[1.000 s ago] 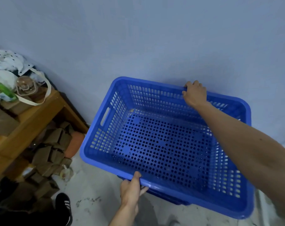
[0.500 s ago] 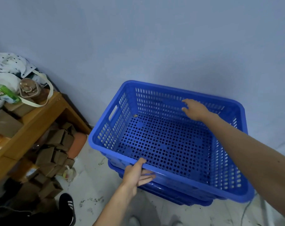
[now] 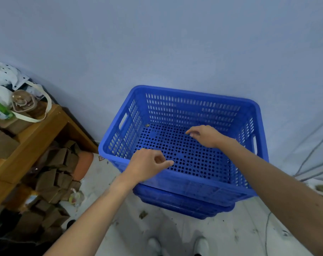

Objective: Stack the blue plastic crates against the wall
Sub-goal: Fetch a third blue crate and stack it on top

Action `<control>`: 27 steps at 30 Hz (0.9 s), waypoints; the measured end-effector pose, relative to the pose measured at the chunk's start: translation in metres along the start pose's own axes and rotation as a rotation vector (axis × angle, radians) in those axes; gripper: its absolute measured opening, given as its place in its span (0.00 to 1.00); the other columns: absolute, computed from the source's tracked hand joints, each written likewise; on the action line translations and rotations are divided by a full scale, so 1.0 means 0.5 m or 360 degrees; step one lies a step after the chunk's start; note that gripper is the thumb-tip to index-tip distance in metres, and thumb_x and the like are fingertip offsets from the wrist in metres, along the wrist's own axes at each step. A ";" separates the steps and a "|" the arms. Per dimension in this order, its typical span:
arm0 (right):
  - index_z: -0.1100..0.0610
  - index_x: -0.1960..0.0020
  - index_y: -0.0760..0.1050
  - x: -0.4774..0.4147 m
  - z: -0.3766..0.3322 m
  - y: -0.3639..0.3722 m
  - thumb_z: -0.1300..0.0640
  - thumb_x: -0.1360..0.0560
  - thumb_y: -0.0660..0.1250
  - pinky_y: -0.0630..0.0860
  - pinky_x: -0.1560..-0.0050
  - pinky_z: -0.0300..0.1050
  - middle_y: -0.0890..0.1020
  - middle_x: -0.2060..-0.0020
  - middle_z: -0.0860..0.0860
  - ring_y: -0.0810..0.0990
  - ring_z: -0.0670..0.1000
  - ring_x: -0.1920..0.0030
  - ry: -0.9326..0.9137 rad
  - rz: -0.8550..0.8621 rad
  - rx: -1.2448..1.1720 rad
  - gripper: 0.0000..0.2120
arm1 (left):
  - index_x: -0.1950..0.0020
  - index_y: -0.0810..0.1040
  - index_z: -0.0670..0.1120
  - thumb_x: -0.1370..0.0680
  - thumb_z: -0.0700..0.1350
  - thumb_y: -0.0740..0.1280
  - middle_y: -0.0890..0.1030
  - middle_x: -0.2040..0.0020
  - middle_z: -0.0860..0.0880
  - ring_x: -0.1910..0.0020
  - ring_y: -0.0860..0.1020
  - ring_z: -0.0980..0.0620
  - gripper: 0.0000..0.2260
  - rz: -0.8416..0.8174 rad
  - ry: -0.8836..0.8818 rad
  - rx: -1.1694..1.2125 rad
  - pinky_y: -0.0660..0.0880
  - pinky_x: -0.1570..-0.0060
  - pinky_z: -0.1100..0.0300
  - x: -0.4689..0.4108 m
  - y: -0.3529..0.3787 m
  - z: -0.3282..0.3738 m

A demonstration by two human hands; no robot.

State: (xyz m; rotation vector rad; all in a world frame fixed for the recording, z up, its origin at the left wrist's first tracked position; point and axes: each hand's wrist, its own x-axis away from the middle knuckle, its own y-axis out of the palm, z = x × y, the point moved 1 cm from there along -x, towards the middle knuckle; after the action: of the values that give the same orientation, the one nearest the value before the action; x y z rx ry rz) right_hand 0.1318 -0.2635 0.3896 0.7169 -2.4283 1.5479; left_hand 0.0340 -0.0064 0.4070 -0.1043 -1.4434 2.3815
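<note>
Fingers (image 3: pixel 167 163) of the left hand (image 3: pixel 145 166) are loosely curled with the index partly extended, grasping nothing; the hand hovers above the near rim of the top blue crate (image 3: pixel 186 183), though whether it brushes the rim cannot be told. Those of the right hand (image 3: pixel 206 135) are also relaxed and empty, bent slightly downward over the crate's perforated floor, clear of the far wall of the crate. Both bare forearms reach in from the lower edge of the view.

That top blue crate sits nested in a lower blue crate (image 3: pixel 182 206), whose rim shows just beneath it at the near side. The stack stands on the pale, speckled floor (image 3: pixel 175 231) with its far side close against the bluish wall (image 3: pixel 157 43).

To the left stands a wooden shelf (image 3: pixel 37 132) carrying a bag with a cream strap (image 3: pixel 46 104) and a clear container (image 3: pixel 23 102). Brown cardboard boxes (image 3: pixel 53 174) are heaped beneath it. Thin cables (image 3: pixel 308 157) hang at the right.
</note>
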 end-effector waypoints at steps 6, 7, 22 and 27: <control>0.50 0.41 0.80 0.106 -0.005 0.061 0.59 0.17 0.57 0.78 0.41 0.53 0.84 0.44 0.49 0.81 0.50 0.46 0.0077 -0.0160 -0.0184 0.14 | 0.38 0.80 0.51 0.23 0.62 0.66 0.82 0.55 0.50 0.57 0.78 0.49 0.20 -0.0687 0.0152 -0.0858 0.78 0.53 0.52 -0.043 0.036 -0.080; 0.50 0.40 0.80 0.126 -0.007 0.071 0.56 0.17 0.58 0.77 0.40 0.51 0.84 0.44 0.49 0.81 0.49 0.46 0.0086 -0.0166 -0.0215 0.13 | 0.41 0.81 0.49 0.21 0.57 0.65 0.79 0.59 0.50 0.60 0.76 0.49 0.16 -0.0661 0.0157 -0.0924 0.77 0.56 0.52 -0.041 0.044 -0.094; 0.49 0.54 0.72 0.325 0.046 0.187 0.38 0.23 0.62 0.77 0.55 0.51 0.75 0.67 0.47 0.76 0.54 0.61 0.0483 0.0123 0.0401 0.15 | 0.47 0.80 0.46 0.19 0.46 0.64 0.75 0.63 0.49 0.63 0.73 0.48 0.06 -0.0526 0.0287 -0.1075 0.73 0.60 0.52 -0.045 0.035 -0.177; 0.49 0.52 0.75 0.336 0.060 0.196 0.36 0.23 0.60 0.72 0.61 0.48 0.76 0.65 0.48 0.75 0.53 0.62 0.0478 0.0216 0.0497 0.17 | 0.48 0.79 0.43 0.22 0.48 0.64 0.81 0.56 0.44 0.55 0.78 0.43 0.10 -0.0157 0.0089 -0.1170 0.76 0.46 0.47 -0.004 0.022 -0.207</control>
State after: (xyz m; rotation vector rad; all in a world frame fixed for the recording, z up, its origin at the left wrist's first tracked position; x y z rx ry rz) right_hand -0.0580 -0.3073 0.3630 0.3350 -2.0788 1.9547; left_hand 0.0581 0.0760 0.3477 -0.2680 -2.1567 1.6473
